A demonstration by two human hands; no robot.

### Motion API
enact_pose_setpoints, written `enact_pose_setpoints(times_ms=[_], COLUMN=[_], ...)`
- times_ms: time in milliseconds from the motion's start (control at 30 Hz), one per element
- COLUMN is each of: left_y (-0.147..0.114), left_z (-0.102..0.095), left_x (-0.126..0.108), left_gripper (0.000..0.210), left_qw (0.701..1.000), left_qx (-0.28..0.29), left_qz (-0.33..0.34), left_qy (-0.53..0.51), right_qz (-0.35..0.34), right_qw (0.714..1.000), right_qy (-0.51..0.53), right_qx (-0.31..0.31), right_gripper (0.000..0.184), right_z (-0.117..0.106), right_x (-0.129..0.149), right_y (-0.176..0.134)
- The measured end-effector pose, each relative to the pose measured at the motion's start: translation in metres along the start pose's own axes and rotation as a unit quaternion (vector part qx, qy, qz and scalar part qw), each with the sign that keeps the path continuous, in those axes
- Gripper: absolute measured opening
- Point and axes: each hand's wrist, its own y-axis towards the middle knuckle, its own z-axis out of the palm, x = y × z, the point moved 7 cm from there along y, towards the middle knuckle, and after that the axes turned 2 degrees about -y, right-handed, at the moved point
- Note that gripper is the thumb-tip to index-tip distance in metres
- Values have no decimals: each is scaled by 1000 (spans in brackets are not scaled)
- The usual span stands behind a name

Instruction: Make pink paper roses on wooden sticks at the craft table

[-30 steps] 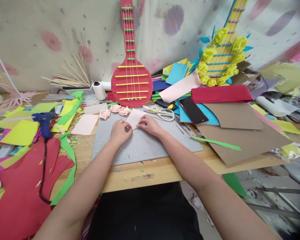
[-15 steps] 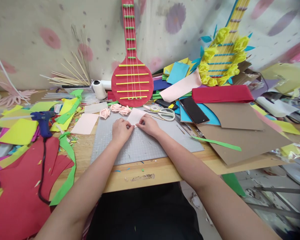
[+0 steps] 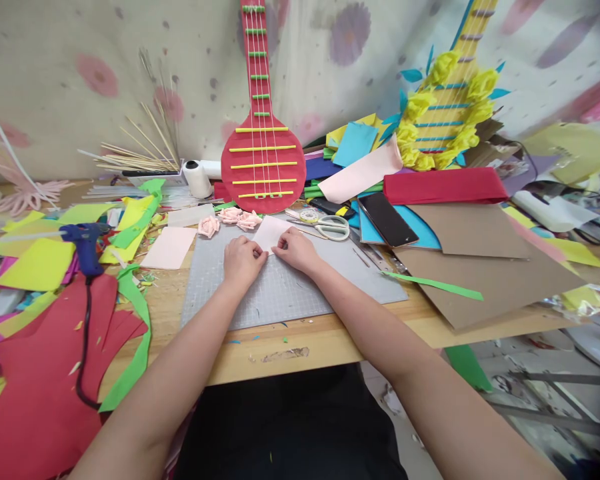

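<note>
A pale pink sheet of paper (image 3: 271,233) is held between my two hands, above the grey cutting mat (image 3: 290,293). My left hand (image 3: 243,259) pinches its near left edge between thumb and fingers. On the near right edge, my right hand (image 3: 296,249) grips the same sheet, its fingertips close to the left ones. Just behind the left hand lie several pink paper roses (image 3: 231,217). White-handled scissors (image 3: 334,227) rest on the mat's far side, right of the right hand. Another pale pink sheet (image 3: 169,247) lies left of the mat.
A red paper lute (image 3: 263,167) stands behind the mat; a yellow one with flowers (image 3: 443,113) leans at right. A blue glue gun (image 3: 86,243) sits among paper scraps at left. A phone (image 3: 387,220) and brown cardboard (image 3: 495,280) lie at right.
</note>
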Motion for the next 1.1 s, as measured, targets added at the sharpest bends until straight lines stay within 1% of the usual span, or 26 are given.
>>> enact_pose_setpoints(times_ms=[133, 267, 367, 500, 600, 700, 800, 867, 1033, 1100], left_y=[-1, -1, 0, 3, 5, 5, 6, 6, 5, 4], left_z=[-1, 2, 4, 3, 4, 5, 6, 6, 7, 5], left_x=[-5, -10, -10, -8, -7, -5, -4, -4, -2, 0], left_gripper=[11, 14, 14, 15, 15, 15, 16, 16, 16, 16], left_qw=[999, 998, 998, 999, 999, 999, 998, 998, 997, 996], left_qx=[-6, 5, 11, 16, 26, 39, 48, 51, 67, 72], left_qz=[33, 60, 47, 23, 8, -11, -26, -32, -38, -27], left_qy=[-23, -30, -28, -26, -25, -26, -25, -24, -29, -34], right_qz=[-8, -31, -47, -50, -40, -25, -24, -31, -29, -24], right_qw=[999, 995, 990, 989, 989, 992, 994, 993, 991, 991], right_qy=[-36, -97, -132, -140, -139, -123, -110, -110, -124, -128], right_qx=[0, -7, -2, 7, 15, 21, 3, -2, 25, 30], right_gripper=[15, 18, 21, 24, 20, 22, 21, 21, 28, 29], right_z=[-1, -5, -5, -3, -2, -3, -6, -7, -5, -5], right_x=[4, 13, 19, 22, 16, 8, 6, 9, 16, 16], right_y=[-2, -7, -10, -11, -9, -7, -9, -11, -13, -13])
